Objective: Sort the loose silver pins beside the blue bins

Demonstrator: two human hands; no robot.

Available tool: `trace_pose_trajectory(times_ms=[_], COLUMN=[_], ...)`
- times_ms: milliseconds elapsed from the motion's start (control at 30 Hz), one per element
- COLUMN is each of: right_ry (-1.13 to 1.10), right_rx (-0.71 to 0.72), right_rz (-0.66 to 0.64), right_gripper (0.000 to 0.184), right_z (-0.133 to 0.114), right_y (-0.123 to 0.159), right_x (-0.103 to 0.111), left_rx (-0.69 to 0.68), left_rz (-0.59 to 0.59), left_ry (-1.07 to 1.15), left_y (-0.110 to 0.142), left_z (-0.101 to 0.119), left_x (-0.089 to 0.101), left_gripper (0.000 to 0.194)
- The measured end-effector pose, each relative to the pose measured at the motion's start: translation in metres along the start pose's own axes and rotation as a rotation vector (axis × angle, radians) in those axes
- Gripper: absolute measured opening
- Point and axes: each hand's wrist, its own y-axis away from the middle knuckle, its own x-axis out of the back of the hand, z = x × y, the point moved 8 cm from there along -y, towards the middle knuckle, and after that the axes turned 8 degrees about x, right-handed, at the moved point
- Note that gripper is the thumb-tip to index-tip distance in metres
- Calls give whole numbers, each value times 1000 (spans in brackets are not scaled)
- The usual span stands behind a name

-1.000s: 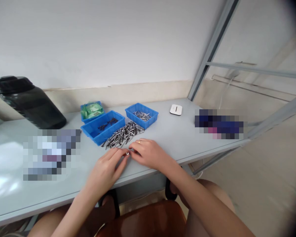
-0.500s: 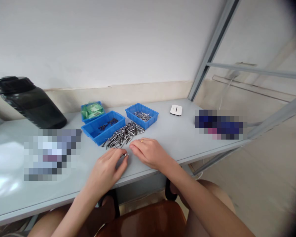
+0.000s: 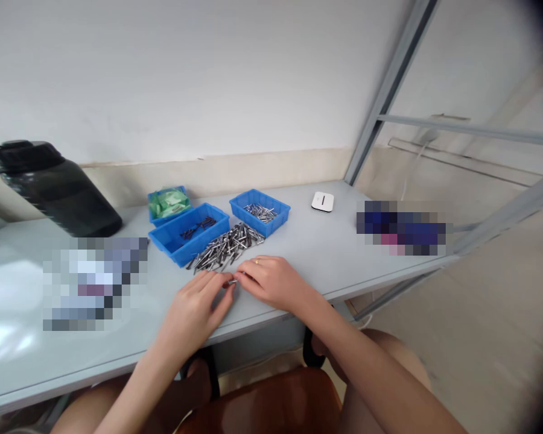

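Observation:
My left hand is closed in a pinch around a small silver screw-like piece above the table's front part. Its exact kind is too small to make out. My right hand, wearing a ring, has its fingers pressed together at the right end of that piece, meeting the left fingertips. Just beyond both hands lies a loose pile of silver and dark screws. Behind the pile, one blue bin holds several dark screws, and another blue bin holds silver ones.
A small blue bin with green packets stands at the back. A large dark bottle is at the left, a white square device at the back right. Blurred items lie at both sides. A metal frame post rises at the table's right end.
My right hand has shifted slightly left, and its fingertips now meet the silver piece held in my left hand. The left hand, bins and pile stay put.

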Motion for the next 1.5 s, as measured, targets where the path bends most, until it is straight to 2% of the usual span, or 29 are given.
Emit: trace_pose_trajectory(times_ms=[900,1500], right_ry=[-15,-23], right_rx=[-8,5], right_rz=[1,-15], right_gripper=[23,22], right_z=[1,2], right_y=[1,1], right_x=[0,-3], left_rx=[8,15], left_rz=[-5,91], left_ry=[-7,72], left_y=[0,0], left_z=[-1,0], left_x=[-1,9], left_gripper=[15,7])
